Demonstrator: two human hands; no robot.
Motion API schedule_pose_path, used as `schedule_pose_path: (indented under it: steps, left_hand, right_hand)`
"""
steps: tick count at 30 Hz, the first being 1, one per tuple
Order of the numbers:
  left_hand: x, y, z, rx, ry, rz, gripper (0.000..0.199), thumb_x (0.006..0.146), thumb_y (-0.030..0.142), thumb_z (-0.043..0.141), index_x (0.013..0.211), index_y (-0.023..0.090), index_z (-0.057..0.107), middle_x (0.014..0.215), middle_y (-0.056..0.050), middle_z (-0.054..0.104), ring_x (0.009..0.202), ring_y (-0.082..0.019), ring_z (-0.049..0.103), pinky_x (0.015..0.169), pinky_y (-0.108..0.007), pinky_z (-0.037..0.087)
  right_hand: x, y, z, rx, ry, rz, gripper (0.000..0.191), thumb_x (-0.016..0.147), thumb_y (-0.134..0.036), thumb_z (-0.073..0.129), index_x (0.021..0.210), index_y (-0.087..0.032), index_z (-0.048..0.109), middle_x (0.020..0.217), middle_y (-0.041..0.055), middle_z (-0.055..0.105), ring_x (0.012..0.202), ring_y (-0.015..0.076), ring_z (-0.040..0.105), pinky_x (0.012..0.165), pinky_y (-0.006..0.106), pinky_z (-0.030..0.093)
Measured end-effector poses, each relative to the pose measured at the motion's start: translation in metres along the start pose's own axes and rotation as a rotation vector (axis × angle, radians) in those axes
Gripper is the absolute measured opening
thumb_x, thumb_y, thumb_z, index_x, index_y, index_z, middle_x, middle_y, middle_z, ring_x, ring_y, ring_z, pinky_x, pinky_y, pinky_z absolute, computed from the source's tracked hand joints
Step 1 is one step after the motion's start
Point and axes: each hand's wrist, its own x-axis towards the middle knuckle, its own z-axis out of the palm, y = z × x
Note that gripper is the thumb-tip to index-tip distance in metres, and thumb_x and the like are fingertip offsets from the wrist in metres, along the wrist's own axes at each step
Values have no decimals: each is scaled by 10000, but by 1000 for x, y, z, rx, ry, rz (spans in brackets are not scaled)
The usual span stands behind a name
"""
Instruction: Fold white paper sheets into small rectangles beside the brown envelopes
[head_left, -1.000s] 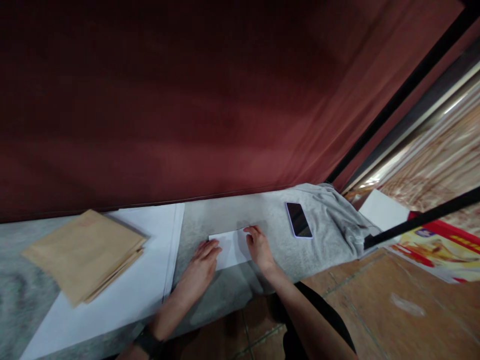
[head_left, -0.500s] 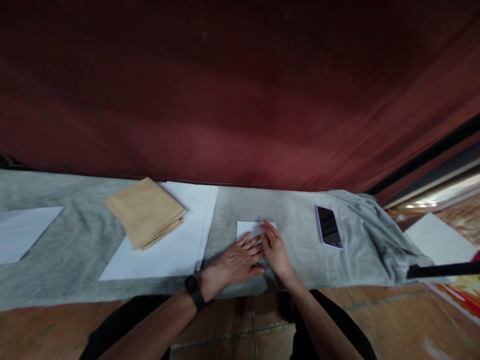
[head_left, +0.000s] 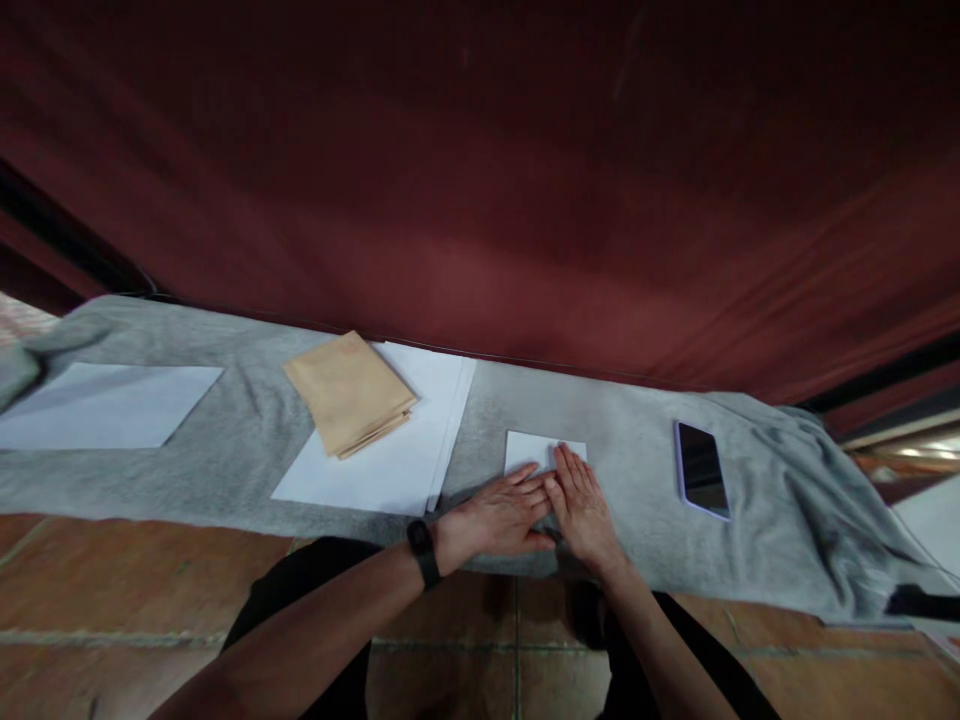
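Observation:
A small white paper lies flat on the grey cloth, its lower part covered by both hands. My left hand, with a black band at the wrist, rests on it with fingers spread. Touching its fingertips, my right hand lies flat on the paper's right part, fingers stretched out side by side. Neither hand grips anything.
Brown envelopes are stacked on large white sheets left of my hands. Another white sheet lies farther left. A phone with a purple edge is at the right. Behind the cloth rises a dark red panel.
The view has shifted, showing more of the left side. My right hand has flattened onto the paper, its fingers straighter. My left hand remains spread on the paper.

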Motion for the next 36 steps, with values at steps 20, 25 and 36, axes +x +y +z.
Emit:
schedule_pose_path:
  steps: [20, 25, 36]
  left_hand:
    - [-11, 2, 5, -48, -15, -110, 745, 988, 608, 384, 1534, 104, 314, 1611, -173, 355, 1515, -241, 277, 1240, -418, 191]
    - [-17, -7, 15, 5, 73, -256, 708, 1012, 557, 366, 1537, 86, 304, 1605, -200, 352, 1509, -271, 290, 1221, -443, 257]
    - [-13, -35, 27, 133, 108, -510, 657, 1017, 500, 317, 1498, 62, 407, 1561, -199, 425, 1482, -289, 351, 1230, -499, 257]
  right_hand:
    - [-15, 10, -6, -167, 21, 65, 619, 1073, -467, 254, 1606, -160, 192, 1639, 141, 273, 1510, 263, 271, 1207, 506, 266]
    - [-17, 13, -9, -197, 52, 73, 623, 1069, -457, 286, 1594, -125, 230, 1612, 167, 327, 1489, 281, 318, 1194, 508, 292]
    - [-21, 16, -16, -192, 71, 116, 548, 1056, -357, 346, 1552, -123, 348, 1605, 141, 348, 1467, 287, 364, 1198, 507, 300]
